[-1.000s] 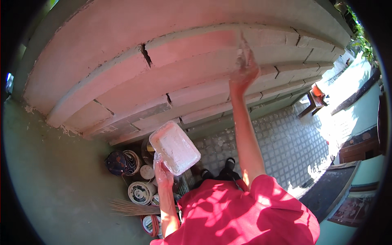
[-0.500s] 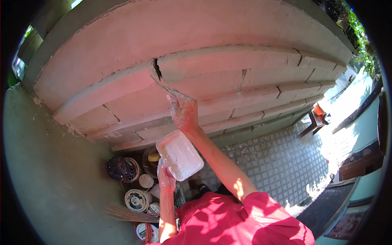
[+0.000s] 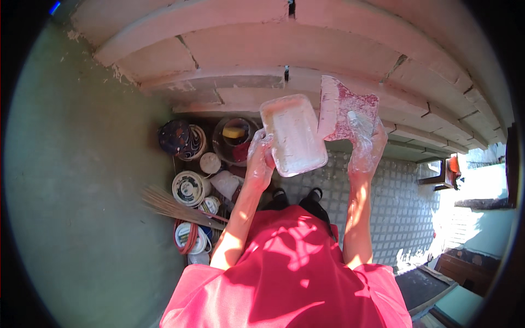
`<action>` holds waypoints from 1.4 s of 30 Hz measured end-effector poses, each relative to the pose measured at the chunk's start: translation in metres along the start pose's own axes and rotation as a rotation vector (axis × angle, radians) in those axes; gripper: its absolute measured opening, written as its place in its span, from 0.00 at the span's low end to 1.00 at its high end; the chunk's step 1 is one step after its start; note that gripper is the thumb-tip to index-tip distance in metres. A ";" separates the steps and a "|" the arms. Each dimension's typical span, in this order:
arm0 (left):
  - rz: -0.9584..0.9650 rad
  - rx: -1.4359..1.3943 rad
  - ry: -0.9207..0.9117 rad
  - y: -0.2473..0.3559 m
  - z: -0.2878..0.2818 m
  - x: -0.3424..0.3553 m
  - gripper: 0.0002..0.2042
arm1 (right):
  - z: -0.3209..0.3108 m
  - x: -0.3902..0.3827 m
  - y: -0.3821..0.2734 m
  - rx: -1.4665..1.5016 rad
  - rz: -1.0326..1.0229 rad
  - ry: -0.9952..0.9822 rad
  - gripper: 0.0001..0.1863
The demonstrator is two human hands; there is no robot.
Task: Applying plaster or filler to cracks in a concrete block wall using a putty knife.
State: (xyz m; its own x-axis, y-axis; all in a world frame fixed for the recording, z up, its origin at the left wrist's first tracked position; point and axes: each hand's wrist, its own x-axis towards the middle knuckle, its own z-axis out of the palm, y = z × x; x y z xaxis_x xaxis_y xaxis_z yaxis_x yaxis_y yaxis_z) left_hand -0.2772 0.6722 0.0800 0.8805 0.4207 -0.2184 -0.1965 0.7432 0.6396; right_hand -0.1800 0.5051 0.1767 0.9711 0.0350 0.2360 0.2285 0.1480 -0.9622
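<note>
Wall: pinkish coat over most of the faces I can see. Left to do, by my read: dark gap at the top, the smaller slot below it, rough joints off to the right. Upper wall is out of frame, can't tell. Green side wall bounds me on the left. Tiled floor gives me room to the right; buckets and broom crowd near left. Tray sits in front of me, below the wall, thin paste smear inside. Spreader is just right of it, paste along its left edge; contact with tray rim unclear. Left hand: fingers curled on the tray's left side. Right hand: fingers closed round the spreader, no slack.
</note>
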 end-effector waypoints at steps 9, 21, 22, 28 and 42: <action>-0.032 -0.021 -0.006 -0.004 -0.010 -0.021 0.15 | 0.012 -0.030 0.019 -0.460 0.017 -0.287 0.16; 0.006 -0.012 -0.066 -0.012 -0.018 -0.029 0.16 | 0.020 -0.041 0.021 -0.604 0.009 -0.423 0.22; 0.005 -0.013 -0.063 -0.013 -0.020 -0.029 0.16 | 0.021 -0.040 0.023 -0.604 0.012 -0.425 0.22; -0.010 0.007 -0.027 -0.013 -0.020 -0.030 0.16 | 0.021 -0.034 0.032 -0.504 -0.014 -0.426 0.20; 0.062 0.020 0.026 -0.033 0.003 -0.032 0.17 | 0.005 -0.025 0.031 -0.556 0.004 -0.546 0.19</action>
State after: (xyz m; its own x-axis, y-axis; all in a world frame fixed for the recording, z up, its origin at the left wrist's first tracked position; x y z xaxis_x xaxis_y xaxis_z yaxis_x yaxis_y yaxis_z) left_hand -0.2979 0.6323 0.0683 0.8554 0.4792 -0.1967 -0.2413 0.7046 0.6674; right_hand -0.1975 0.5138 0.1415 0.8333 0.5379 0.1272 0.3663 -0.3651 -0.8559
